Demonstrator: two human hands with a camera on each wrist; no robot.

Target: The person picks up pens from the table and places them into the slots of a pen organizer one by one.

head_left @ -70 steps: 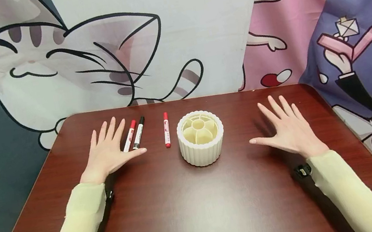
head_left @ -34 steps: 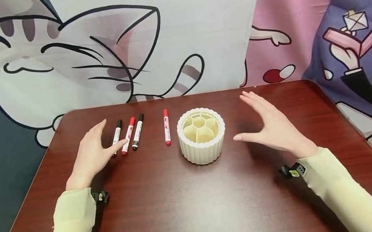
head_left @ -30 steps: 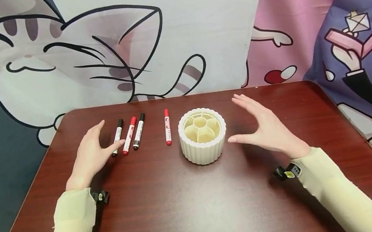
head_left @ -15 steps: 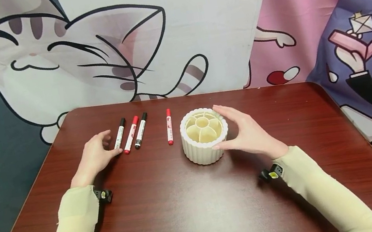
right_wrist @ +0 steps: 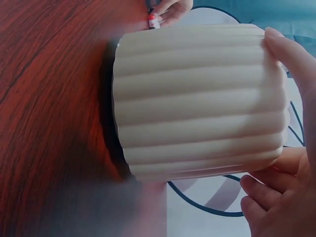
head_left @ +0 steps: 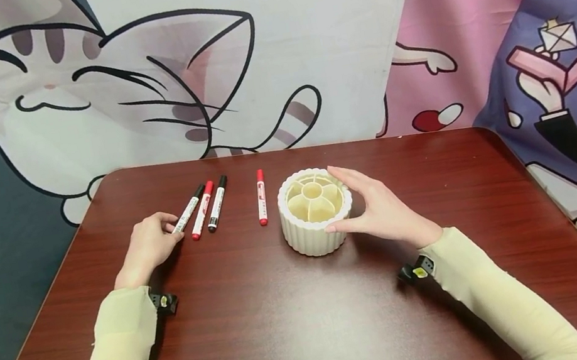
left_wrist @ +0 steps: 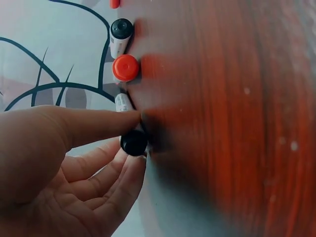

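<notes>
My left hand (head_left: 147, 245) pinches the near end of a black-capped marker (head_left: 189, 212) between thumb and fingers at the table's left. In the left wrist view the marker's black end (left_wrist: 134, 143) shows between the thumb and fingertips. My right hand (head_left: 385, 208) grips the right side of a round, cream, fluted pen holder (head_left: 312, 236), thumb on the near side and fingers at the far rim. Petal-shaped compartments fill the holder, which stands upright on the table. The right wrist view shows its ribbed wall (right_wrist: 197, 98) close up.
Beside the held marker lie a red marker (head_left: 203, 211) and another black marker (head_left: 218, 203). A second red marker (head_left: 261, 197) lies apart, left of the holder. The dark wooden table (head_left: 291, 332) ends at a cartoon-printed cloth (head_left: 335, 45) behind.
My right hand has come in from the right and taken hold of the pen holder. My left hand has closed on the left black marker, whose cap end has swung right towards the red one.
</notes>
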